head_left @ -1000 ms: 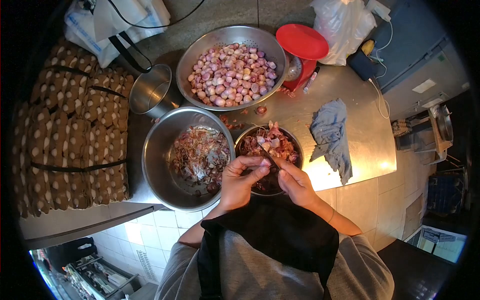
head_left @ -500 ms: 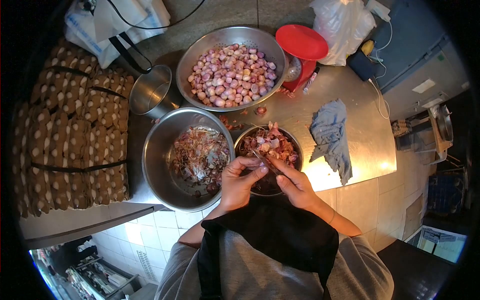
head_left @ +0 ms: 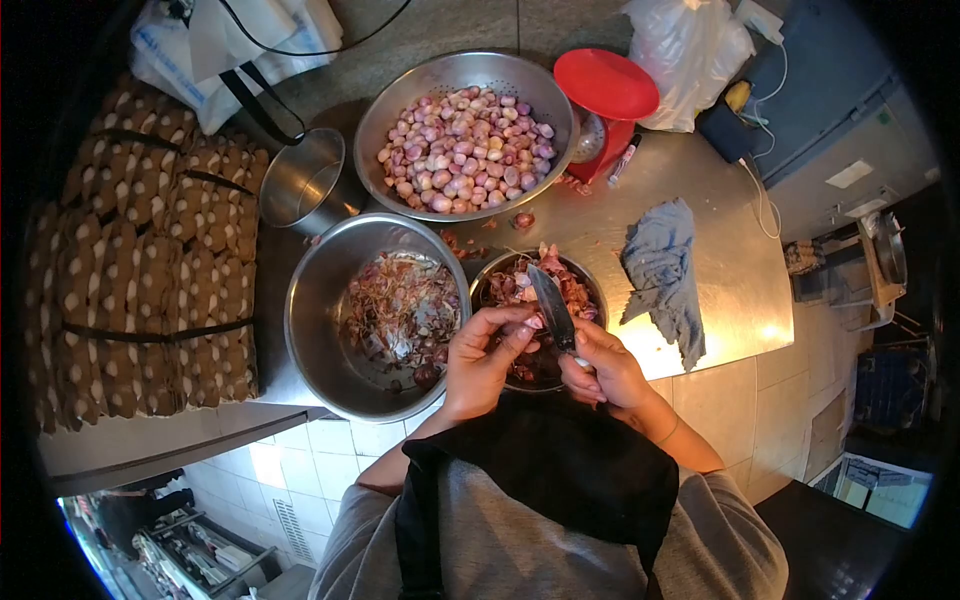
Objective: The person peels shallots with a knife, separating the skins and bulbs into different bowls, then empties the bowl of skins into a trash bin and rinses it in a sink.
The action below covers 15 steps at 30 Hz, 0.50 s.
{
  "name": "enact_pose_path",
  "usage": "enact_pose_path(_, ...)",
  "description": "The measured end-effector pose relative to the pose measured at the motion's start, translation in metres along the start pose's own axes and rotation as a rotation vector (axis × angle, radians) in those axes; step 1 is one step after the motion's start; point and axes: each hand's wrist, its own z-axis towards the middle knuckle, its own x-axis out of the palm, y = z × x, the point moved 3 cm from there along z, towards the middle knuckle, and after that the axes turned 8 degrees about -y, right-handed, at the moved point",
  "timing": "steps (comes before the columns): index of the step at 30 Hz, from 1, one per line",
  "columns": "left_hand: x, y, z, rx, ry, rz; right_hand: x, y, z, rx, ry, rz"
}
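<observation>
My right hand point(head_left: 605, 372) is closed round the handle of a knife point(head_left: 553, 308), its dark blade pointing up and away from me. Between the thumb and fingers of my left hand point(head_left: 482, 358) a small pink shallot point(head_left: 534, 322) is pinched, close beside the blade. Both hands are over the near part of a small metal bowl point(head_left: 603, 290) with shallots and reddish skins in it. Left of it stands a larger metal bowl point(head_left: 312, 290) holding loose skins and root trimmings point(head_left: 400, 310).
Behind the bowls is a colander point(head_left: 365, 150) heaped with peeled shallots point(head_left: 465, 150). A red scale point(head_left: 605, 85), a metal pot point(head_left: 300, 185), a blue-grey cloth point(head_left: 662, 265) and stacked egg trays point(head_left: 160, 270) surround the work area. One loose shallot point(head_left: 522, 220) lies on the metal table point(head_left: 745, 300).
The knife has swung up so its blade shows broadside above my right hand. My right hand has shifted slightly right and down, while my left stays nearly in place.
</observation>
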Motion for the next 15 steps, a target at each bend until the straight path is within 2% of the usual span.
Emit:
enact_pose_path(6, -0.002, 0.002, 0.003, 0.05, 0.073, -0.045, 0.001, -0.002, 0.001, -0.02, 0.027, -0.021)
enact_pose_path(8, 0.001, -0.001, 0.002, 0.031, 0.025, -0.067, 0.003, -0.002, 0.001, -0.037, 0.05, -0.025)
enact_pose_path(15, 0.008, -0.01, 0.0, -0.014, 0.035, -0.122, -0.019, 0.012, 0.003, -0.122, -0.145, -0.007)
